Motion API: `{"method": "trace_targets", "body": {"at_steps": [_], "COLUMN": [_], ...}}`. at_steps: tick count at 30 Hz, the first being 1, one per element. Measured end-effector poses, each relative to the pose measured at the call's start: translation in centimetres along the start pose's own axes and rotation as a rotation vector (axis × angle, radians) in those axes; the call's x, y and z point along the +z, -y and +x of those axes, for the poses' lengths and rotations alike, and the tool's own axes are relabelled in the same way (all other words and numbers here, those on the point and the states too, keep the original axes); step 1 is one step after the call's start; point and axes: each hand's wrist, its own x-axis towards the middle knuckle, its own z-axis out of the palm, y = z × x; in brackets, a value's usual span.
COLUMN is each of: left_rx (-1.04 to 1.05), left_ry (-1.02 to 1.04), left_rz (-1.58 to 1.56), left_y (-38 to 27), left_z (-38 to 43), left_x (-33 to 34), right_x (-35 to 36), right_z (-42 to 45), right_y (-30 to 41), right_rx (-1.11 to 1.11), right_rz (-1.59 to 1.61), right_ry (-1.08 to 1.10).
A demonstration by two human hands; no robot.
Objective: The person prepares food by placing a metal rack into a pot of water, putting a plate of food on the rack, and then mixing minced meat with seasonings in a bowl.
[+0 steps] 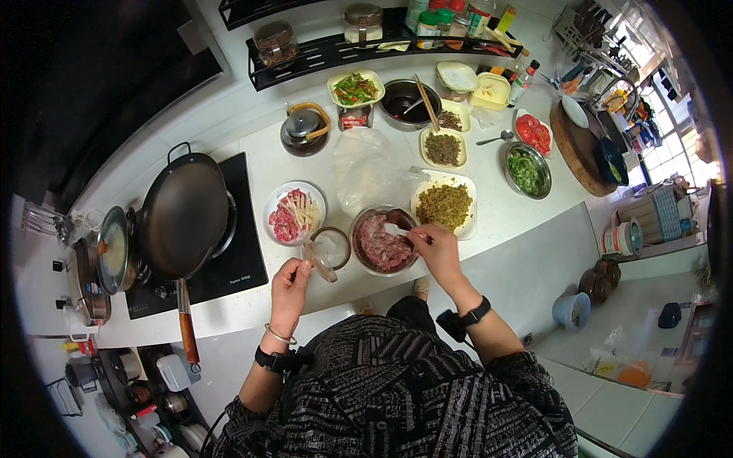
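Note:
My left hand grips the raised lid of a round jar that holds a white powdery or granular substance. In my right hand is a small white spoon, its bowl end above raw minced meat. That meat sits in a steel bowl, just right of the jar. A white plate of sliced raw meat and pale strips lies beyond my left hand. Past my right hand is a square dish of chopped, yellow-green food.
A wok rests on the black hob at left, its wooden handle jutting over the counter's front edge. A plastic bag, a glass teapot and a dark-liquid bowl stand behind. Right are a greens bowl and chopping board.

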Motion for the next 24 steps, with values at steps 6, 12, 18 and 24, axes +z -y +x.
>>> {"method": "trace_targets", "body": {"at_steps": [6, 12, 18, 24], "left_rx": [-0.059, -0.023, -0.010, -0.033], "left_ry": [0.013, 0.022, 0.049, 0.050], "left_rz": [0.011, -0.003, 0.015, -0.017], "left_y": [0.1, -0.1, -0.4, -0.1], "left_z": [-0.4, 0.0, 0.4, 0.2], "left_x": [-0.8, 0.2, 1.0, 1.1], "right_x": [-2.8, -2.7, -1.6, -1.1], "right_z": [-2.7, -2.2, -1.0, -1.7], "right_y": [0.1, -0.3, -0.8, 0.8], "right_rx": [0.095, -0.118, -0.266, -0.259], "right_rz": [-0.029, -0.211, -0.251, -0.229], "right_ry": [0.038, -0.035, -0.038, 0.001]}}
